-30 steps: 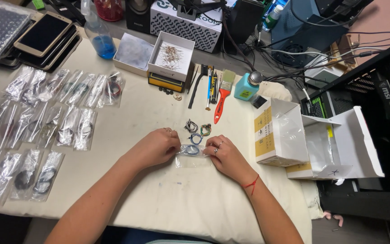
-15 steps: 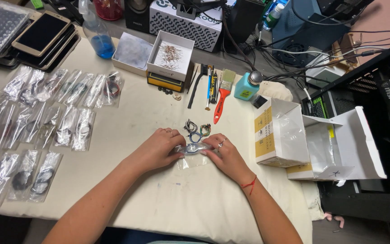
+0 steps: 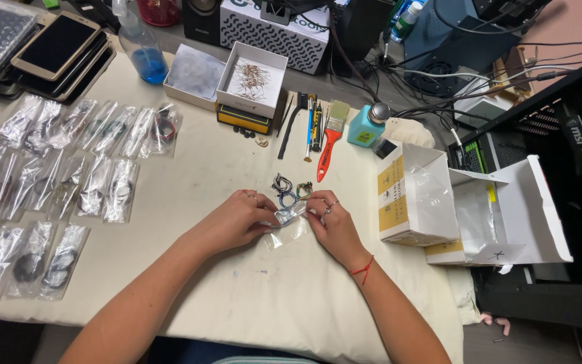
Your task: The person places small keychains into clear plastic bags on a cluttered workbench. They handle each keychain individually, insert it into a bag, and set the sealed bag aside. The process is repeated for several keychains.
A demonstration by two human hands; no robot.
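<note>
Pinching a small clear plastic bag (image 3: 289,222) between them, the left hand (image 3: 237,219) and right hand (image 3: 329,226) are resting mid-worktop (image 3: 237,162), each grip clamped on the bag. Small coiled cables (image 3: 291,191) are lying just beyond, with rows of bagged parts (image 3: 69,162) lying far left.

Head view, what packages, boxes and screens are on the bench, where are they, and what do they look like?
Clear bag: held between left hand and right hand, small, see-through.
Bagged parts: rows at left, clear sleeves.
White carton: right, open, yellow label.
Small box: top centre, white, open.
Phones: top left, stacked, dark screens.
</note>
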